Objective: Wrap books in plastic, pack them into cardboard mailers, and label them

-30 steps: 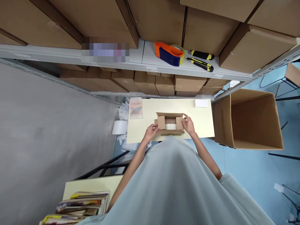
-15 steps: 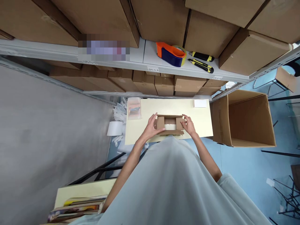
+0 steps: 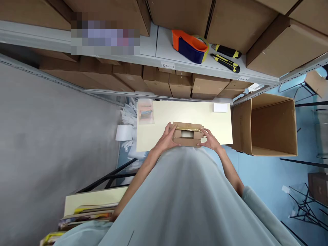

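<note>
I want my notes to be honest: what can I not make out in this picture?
All in the head view:
Box: inside mostly hidden by its flaps.
Shelf: something covered by a pixelated patch.
Right label: text too small and blurred.
Books: partly hidden by the shirt.

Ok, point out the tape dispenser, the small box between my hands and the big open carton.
Tape dispenser (image 3: 191,50): head view, blue side.
Small box (image 3: 187,141): head view, near flap.
Big open carton (image 3: 274,126): head view, inner surface.

"D2" on shelf label, rest blurred
</note>
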The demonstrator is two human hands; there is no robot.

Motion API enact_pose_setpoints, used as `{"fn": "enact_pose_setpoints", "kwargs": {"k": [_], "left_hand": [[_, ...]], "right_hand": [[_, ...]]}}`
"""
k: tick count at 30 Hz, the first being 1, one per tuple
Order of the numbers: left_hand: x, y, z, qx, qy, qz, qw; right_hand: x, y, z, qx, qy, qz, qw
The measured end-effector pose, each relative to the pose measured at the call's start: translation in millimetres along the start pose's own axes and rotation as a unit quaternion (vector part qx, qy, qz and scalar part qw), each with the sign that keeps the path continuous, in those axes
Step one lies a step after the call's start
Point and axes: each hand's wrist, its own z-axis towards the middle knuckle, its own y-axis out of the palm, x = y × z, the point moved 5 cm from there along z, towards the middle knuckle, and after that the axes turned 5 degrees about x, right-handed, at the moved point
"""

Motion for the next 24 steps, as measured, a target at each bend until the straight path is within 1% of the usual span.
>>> {"fn": "enact_pose_setpoints", "kwargs": {"k": [3,8,13,17,19,21,24], "left_hand": [[-7,5.1,0,-0.021,0.009,0.005,1.0],[-11,5.0,0,-0.041,-0.013,0.02,0.999],[-12,-2.5,7,-0.039,-0.019,0.016,0.999],[-19,0.7,13,-0.083,-0.033,0.035,0.995],[-22,2.6,13,-0.093,-0.041,0.043,0.994],[-21,1.8,13,-0.087,-0.041,0.039,0.995],[-14,-4.3,14,-0.076,-0.026,0.01,0.997]], "right_hand": [[-2,4,-3,-0.017,0.013,-0.034,0.999],[-8,4,-5,-0.057,0.015,-0.069,0.996],[-15,-4,3,-0.05,0.006,-0.075,0.996],[-17,0,7,-0.08,0.014,-0.11,0.991],[-19,3,7,-0.085,0.008,-0.13,0.988],[-19,5,5,-0.089,0.001,-0.126,0.988],[-16,4,4,-0.095,-0.001,-0.077,0.993]]}}
